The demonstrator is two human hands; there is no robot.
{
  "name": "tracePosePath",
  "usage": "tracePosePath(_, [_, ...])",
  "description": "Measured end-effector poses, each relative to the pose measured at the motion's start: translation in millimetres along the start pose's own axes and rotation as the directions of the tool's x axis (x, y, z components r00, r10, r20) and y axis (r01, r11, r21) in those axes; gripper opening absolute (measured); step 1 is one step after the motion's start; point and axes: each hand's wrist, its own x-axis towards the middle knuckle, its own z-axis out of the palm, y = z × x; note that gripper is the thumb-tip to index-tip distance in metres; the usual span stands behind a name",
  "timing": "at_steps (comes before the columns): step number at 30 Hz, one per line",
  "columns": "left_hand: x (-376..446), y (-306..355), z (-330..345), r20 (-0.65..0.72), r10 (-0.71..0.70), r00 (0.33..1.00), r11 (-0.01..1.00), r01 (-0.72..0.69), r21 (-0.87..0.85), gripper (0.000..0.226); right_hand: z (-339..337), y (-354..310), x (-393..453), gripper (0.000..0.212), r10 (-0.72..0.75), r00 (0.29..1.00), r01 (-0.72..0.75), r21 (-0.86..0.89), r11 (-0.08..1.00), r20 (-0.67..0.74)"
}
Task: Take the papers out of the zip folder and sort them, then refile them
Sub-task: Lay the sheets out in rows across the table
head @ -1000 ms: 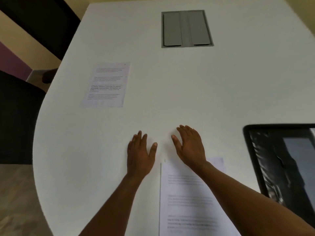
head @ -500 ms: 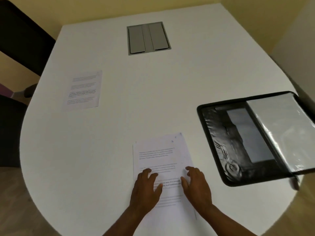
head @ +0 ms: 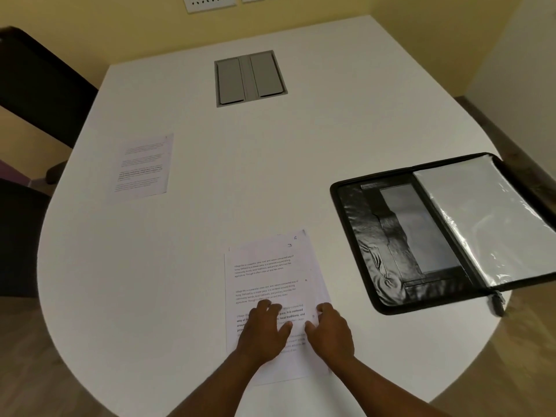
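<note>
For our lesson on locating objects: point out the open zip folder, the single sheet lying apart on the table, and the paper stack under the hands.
zip folder (head: 379, 266), head view, on its black left inner panel.
single sheet (head: 143, 167), head view, mid-page.
paper stack (head: 264, 266), head view, upper printed area.

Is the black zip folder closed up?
No, the zip folder lies spread open on the white table, showing its shiny black inside and a clear plastic sleeve.
</note>
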Motion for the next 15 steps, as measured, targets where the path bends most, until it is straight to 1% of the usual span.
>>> tracePosePath(2, [1.7,5.2,-1.3,-0.019,-0.023,1.000,0.999,0.023,-0.033,0.058,-0.5,-0.8,-0.6,0.047,-0.049,0.998,0.044,0.123,0.991,0.037])
tracePosePath(4, [3.8,15.4,-6.3,-0.036,-0.086,0.996,0.989,0.081,-0.120,0.062,-4.5,-6.0,-6.0,0.044,-0.153,0.986,0.135,0.227,0.964,0.066])
tracePosePath(5, [5.2,20.0,-9.4,-0.033,-0.109,0.994,0.983,0.103,-0.151,0.065,-5.4,-7.9,-8.7,0.041,-0.204,0.973,0.167,0.281,0.945,0.107])
tracePosePath(7, [7.8,25.5,-14.5,-0.015,-0.135,0.991,0.970,0.129,-0.208,0.058,-6.4,-7.8,-13.8,0.033,-0.272,0.930,0.179,0.343,0.922,0.246])
tracePosePath(8, [8.9,27.0,-15.6,-0.018,-0.141,0.990,0.967,0.134,-0.216,0.049,-7.3,-6.0,-15.9,0.032,-0.282,0.923,0.185,0.338,0.923,0.262])
tracePosePath(9, [9.7,27.4,-16.5,-0.021,-0.153,0.988,0.966,0.145,-0.213,0.039,-6.8,-1.3,-15.2,0.033,-0.283,0.932,0.200,0.330,0.923,0.227])
tracePosePath(10, [10.5,27.4,-17.5,-0.031,-0.163,0.986,0.968,0.154,-0.200,0.036,-5.4,6.0,-12.9,0.034,-0.263,0.956,0.219,0.279,0.935,0.130])
tracePosePath(11, [11.3,26.9,-17.6,-0.038,-0.166,0.985,0.970,0.156,-0.187,0.041,-4.2,13.4,-10.1,0.033,-0.265,0.964,0.255,0.194,0.947,0.028])
tracePosePath(12, [10.9,27.0,-17.5,-0.044,-0.165,0.985,0.972,0.155,-0.176,0.052,-5.5,18.0,-8.8,0.035,-0.261,0.964,0.264,0.064,0.962,-0.051])
tracePosePath(13, [10.0,27.9,-17.4,-0.046,-0.158,0.986,0.975,0.149,-0.166,0.066,-7.7,20.8,-7.6,0.040,-0.232,0.967,0.230,-0.034,0.973,-0.101])
tracePosePath(15, [8.8,26.5,-15.3,-0.058,-0.120,0.991,0.981,0.109,-0.158,0.083,-9.7,23.4,-5.3,0.050,-0.181,0.977,0.170,-0.102,0.980,-0.111])
